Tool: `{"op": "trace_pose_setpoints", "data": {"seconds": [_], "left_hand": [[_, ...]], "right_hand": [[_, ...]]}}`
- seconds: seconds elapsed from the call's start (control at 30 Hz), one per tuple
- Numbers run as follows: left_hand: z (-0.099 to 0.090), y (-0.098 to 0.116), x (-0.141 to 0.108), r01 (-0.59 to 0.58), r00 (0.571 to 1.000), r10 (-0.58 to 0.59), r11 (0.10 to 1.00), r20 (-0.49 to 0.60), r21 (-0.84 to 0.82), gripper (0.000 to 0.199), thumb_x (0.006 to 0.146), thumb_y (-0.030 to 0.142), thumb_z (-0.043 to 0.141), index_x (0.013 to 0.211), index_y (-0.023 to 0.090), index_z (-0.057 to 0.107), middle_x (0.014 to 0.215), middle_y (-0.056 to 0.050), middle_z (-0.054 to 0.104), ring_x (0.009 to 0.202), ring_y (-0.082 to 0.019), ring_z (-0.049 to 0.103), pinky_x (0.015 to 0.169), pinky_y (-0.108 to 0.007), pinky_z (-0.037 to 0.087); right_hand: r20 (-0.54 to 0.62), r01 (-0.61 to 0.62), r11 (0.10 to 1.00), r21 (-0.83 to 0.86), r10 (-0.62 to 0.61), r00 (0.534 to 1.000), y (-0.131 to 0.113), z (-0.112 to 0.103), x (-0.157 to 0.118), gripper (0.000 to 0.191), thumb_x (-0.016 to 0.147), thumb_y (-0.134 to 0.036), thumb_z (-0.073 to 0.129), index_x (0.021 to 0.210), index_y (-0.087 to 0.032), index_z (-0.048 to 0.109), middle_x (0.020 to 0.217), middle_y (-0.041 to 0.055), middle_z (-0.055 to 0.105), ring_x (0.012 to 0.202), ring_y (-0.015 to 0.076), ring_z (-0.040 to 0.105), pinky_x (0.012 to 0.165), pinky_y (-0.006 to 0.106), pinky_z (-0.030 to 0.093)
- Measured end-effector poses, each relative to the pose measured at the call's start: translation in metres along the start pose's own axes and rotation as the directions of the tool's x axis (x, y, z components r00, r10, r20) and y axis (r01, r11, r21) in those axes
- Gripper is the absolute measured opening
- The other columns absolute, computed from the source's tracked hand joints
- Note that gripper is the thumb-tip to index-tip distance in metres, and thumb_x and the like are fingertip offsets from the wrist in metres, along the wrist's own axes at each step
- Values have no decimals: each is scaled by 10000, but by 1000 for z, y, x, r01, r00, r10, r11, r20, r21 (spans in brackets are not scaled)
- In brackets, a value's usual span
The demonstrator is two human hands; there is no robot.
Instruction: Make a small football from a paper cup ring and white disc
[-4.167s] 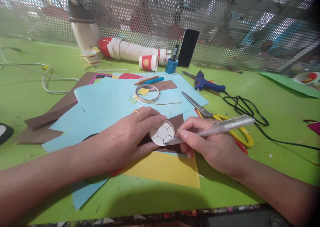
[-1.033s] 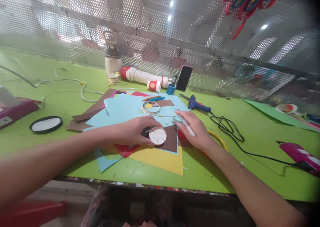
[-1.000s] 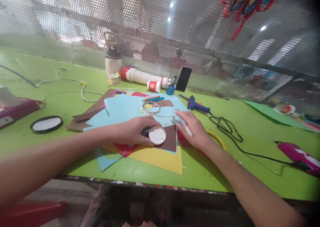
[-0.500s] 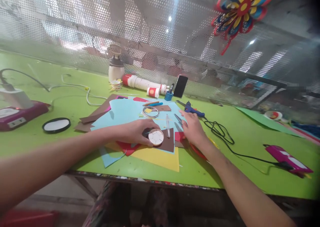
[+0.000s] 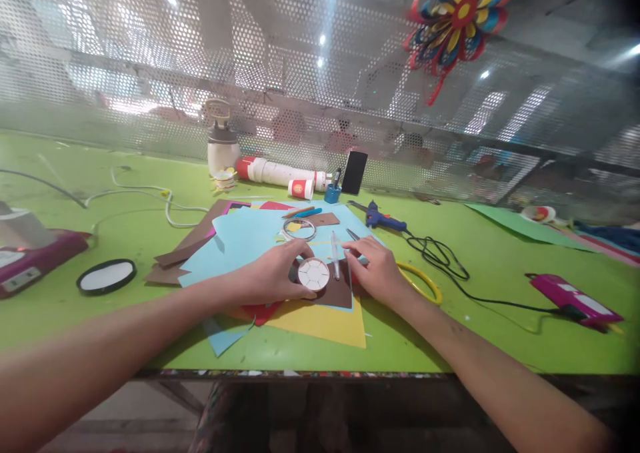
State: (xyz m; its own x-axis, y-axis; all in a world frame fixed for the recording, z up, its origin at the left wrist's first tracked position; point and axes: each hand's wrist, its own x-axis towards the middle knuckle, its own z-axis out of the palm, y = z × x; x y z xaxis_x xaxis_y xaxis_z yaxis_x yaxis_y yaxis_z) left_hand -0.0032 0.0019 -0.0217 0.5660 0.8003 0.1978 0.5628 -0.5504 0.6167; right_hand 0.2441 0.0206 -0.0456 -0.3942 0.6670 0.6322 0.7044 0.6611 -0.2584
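My left hand (image 5: 273, 266) grips a small white round piece (image 5: 313, 275), like an upturned paper cup bottom, with dark lines running from its middle. It is held above brown paper (image 5: 340, 296). To its right, my right hand (image 5: 375, 266) has its fingers curled together, with a thin dark sliver below the fingertips; what they hold is hard to make out. A pointed grey metal tool (image 5: 353, 234), perhaps scissors, lies partly hidden behind that hand. Between the hands lies a clear pen (image 5: 335, 256). A tape ring (image 5: 300, 229) rests on light blue paper (image 5: 240, 233).
A blue glue gun (image 5: 383, 218) with black cord lies right, near a magenta power strip (image 5: 575, 300). Also around are a yellow ring (image 5: 427, 283), a paper cup (image 5: 301, 188), a white tube (image 5: 285, 172), a spray bottle (image 5: 223, 150), a phone (image 5: 355, 173) and a black-rimmed disc (image 5: 107, 277).
My right hand has drawn back toward the white round piece, its fingers now curled in. My left hand still holds the piece, which now faces me more. The view has shifted slightly.
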Motion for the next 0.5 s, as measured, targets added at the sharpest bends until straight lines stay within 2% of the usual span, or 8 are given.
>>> {"op": "trace_pose_setpoints", "data": {"seconds": [0.2,0.5], "left_hand": [[6,-2,-3,-37,999,39,996,-19,81,437,726,351,762,1071,184,551,1127,-94,587,1020,-283,572,882,-421,463],[12,-9,1,16,999,-11,995,-52,100,444,699,403,800,981,201,524,1041,-75,576,988,-296,589,823,-417,479]], "right_hand": [[25,-51,998,47,50,998,-8,0,0,171,910,-192,559,971,-175,718,831,74,719,767,209,648,732,342,523],[67,-108,988,108,102,993,-14,-3,-1,180,906,-205,559,969,-174,724,867,78,734,772,198,666,735,335,533]]}}
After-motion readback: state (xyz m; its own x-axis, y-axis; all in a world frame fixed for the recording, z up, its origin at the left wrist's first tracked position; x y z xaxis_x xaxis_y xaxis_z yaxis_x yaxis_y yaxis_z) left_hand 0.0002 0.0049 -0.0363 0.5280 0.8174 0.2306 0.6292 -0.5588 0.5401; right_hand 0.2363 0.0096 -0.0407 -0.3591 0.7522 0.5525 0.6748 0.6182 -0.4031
